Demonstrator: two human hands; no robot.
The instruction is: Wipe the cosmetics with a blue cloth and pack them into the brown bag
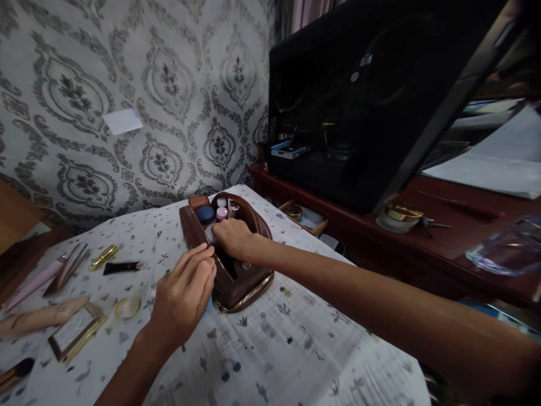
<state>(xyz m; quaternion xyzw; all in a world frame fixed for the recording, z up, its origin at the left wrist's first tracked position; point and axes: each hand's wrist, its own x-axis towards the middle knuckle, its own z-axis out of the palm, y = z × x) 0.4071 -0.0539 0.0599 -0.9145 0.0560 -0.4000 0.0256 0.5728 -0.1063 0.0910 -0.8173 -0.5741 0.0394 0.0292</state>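
Note:
A brown zippered bag lies open on the patterned white cloth. Inside its far part are a dark blue round lid, a pink-capped item and other small containers. My right hand reaches into the bag's opening from the right, fingers curled down at a pale item; the fingertips are hidden. My left hand has its fingers together at the bag's near left edge, closed on the bag's rim.
Left on the cloth lie a gold tube, a black tube, a small round jar, a glittery compact, a brush and pink tubes. A television stands on the red desk, beside an open drawer.

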